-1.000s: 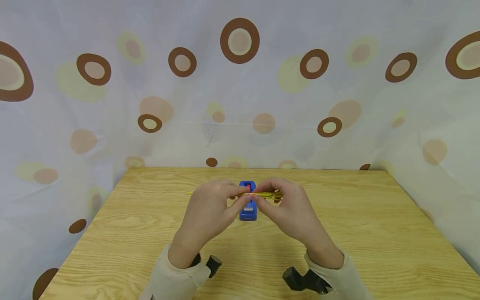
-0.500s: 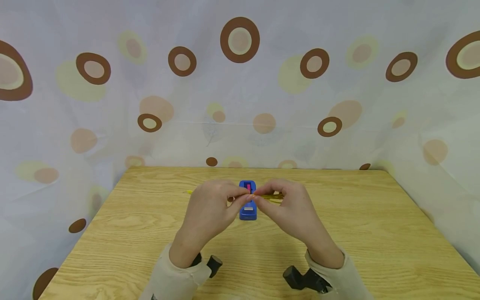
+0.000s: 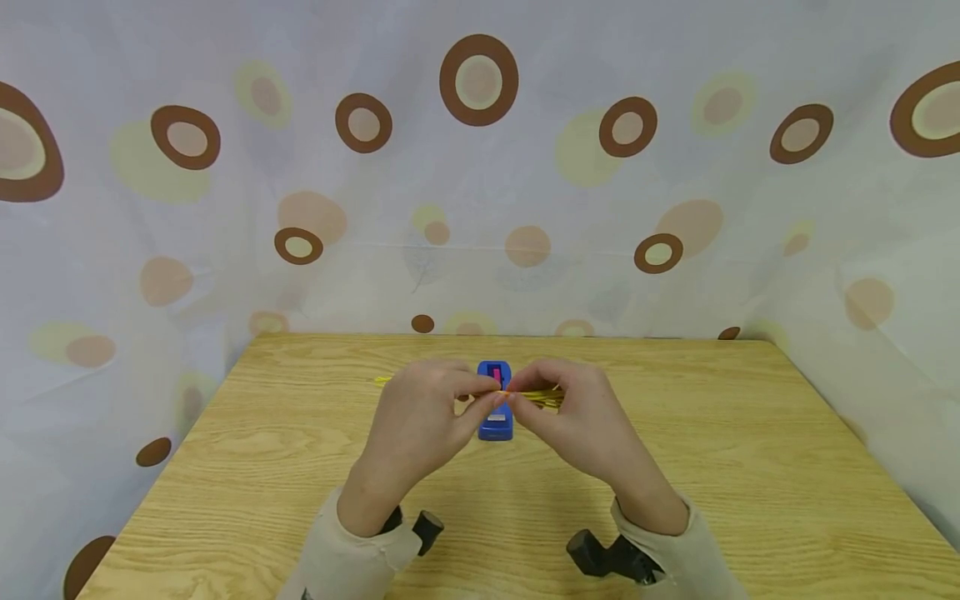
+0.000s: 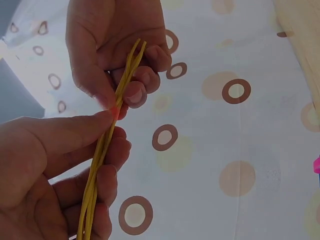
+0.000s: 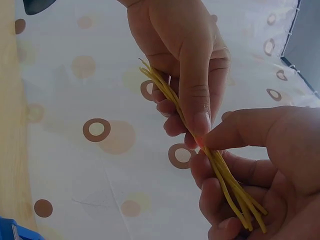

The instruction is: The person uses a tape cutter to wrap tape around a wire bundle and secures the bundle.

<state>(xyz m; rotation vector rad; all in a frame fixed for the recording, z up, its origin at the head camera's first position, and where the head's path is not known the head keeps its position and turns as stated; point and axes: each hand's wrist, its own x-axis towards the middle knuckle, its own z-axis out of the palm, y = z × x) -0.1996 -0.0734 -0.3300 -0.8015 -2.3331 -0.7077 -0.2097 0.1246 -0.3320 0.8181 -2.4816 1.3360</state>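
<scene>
A bundle of thin yellow strands (image 5: 235,187) runs lengthwise between both hands. My left hand (image 3: 416,425) pinches it between thumb and fingers near its middle. Just beside that grip, my right hand (image 3: 581,421) pinches the bundle too, and the fingertips of the two hands meet. At this spot a small red-orange patch shows; the fingertips mostly cover it, so I cannot tell what it is. In the right wrist view the strand ends fan apart at both sides. What looks like a blue tape dispenser (image 3: 496,429), with a pink part inside, stands beyond the hands.
The wooden table (image 3: 285,467) extends around the hands, and its far edge meets a patterned cloth (image 3: 480,183) with brown and cream circles. A black wrist camera (image 3: 588,554) is strapped at the right cuff, another (image 3: 427,533) at the left.
Both hands stay almost in place. The strand ends shift slightly: those past the left hand sit a little higher, and those by the right hand have changed their spread.
</scene>
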